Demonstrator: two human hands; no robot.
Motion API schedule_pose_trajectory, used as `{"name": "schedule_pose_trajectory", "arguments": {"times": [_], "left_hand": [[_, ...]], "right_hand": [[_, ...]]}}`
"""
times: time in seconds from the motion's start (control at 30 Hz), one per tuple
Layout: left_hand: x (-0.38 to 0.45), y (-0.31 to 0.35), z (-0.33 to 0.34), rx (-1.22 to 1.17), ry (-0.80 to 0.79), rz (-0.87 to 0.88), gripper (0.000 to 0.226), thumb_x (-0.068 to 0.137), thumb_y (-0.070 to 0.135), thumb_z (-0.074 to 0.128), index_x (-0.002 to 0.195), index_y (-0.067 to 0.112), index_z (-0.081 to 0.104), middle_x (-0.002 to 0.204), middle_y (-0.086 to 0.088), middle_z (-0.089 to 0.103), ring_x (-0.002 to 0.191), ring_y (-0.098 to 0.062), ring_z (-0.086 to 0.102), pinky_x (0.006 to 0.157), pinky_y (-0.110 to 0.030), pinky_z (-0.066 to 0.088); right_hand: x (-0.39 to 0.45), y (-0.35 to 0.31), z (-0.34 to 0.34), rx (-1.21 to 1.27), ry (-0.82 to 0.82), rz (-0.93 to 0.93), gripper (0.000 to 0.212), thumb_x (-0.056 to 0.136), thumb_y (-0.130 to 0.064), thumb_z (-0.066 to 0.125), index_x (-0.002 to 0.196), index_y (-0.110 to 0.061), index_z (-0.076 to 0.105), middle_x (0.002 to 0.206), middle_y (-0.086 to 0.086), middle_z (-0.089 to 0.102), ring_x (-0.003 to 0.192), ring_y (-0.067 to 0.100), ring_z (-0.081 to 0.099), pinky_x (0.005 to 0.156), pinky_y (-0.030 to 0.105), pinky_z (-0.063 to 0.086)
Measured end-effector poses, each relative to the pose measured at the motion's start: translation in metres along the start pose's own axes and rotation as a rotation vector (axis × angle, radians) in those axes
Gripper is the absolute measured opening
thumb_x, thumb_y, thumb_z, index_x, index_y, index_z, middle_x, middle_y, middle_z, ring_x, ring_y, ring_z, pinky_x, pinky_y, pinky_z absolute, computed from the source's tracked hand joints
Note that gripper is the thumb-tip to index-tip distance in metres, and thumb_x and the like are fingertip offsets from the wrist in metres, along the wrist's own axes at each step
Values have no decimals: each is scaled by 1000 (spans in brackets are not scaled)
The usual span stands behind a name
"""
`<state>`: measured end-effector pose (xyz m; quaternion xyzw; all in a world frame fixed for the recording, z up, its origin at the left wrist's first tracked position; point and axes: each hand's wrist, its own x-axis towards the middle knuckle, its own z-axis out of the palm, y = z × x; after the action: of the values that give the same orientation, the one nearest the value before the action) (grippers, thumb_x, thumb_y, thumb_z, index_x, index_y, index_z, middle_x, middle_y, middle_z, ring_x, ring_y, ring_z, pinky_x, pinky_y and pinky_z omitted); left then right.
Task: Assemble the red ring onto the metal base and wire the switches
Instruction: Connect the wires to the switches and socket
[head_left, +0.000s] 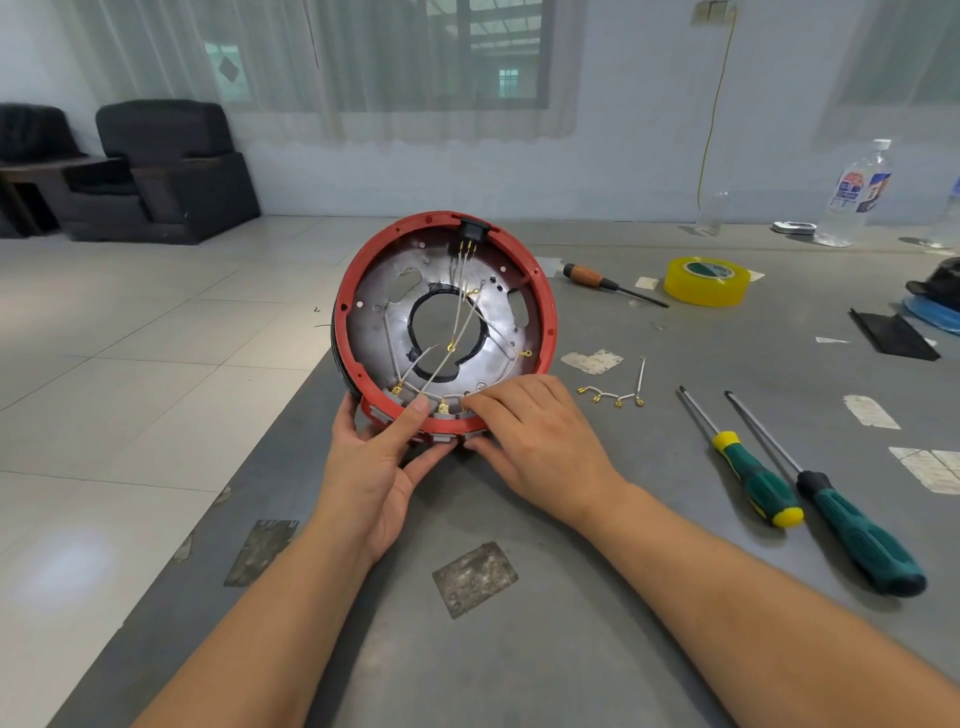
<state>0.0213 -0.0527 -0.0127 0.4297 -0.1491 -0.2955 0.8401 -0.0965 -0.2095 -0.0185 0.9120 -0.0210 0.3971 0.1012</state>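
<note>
I see a grey tabletop (597, 623) with worn tape patches (475, 578) across its surface. Near the right edge lie two green-handled screwdrivers (753, 480), side by side, shafts pointing away from me. Left of their tips lies a short wire harness (615, 395) with brass terminals. Farther back rests a wooden-handled screwdriver (613, 284), and just beside its tip a yellow tape roll (707, 280) lies flat. A clear plastic bottle (857, 195) stands upright at the far right. A black flat piece (891, 335) lies near the right edge. The red ring (545, 291) assembly stands tilted, its lower edge at the tabletop near the left edge.
</note>
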Motion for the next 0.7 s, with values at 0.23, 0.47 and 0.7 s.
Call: {"name": "schedule_pose_trajectory", "arguments": {"times": [0.23,0.47,0.7], "left_hand": [[0,3,-1,21,13,-9,58,78,7,82,131,18,60,126,-22,70,108,-38,75,84,-48,64],[3,2,-1,-10,50,-54,69,84,-6,76,142,20,49,125,-23,68,110,-42,73,75,-46,65],[2,5,-1,-31,44,-64,84,80,-4,79,150,25,42,123,-21,71,108,-40,74,75,-48,65]], "right_hand": [[0,0,1,0,49,-46,30,99,-34,62,120,-14,70,109,2,70,98,26,64,92,42,48],[0,4,5,-55,133,-127,26,105,-31,57,116,-13,72,98,2,68,88,26,60,83,40,47],[0,5,4,-51,113,-129,26,103,-33,59,116,-13,71,102,2,69,90,26,62,85,40,48]]}}
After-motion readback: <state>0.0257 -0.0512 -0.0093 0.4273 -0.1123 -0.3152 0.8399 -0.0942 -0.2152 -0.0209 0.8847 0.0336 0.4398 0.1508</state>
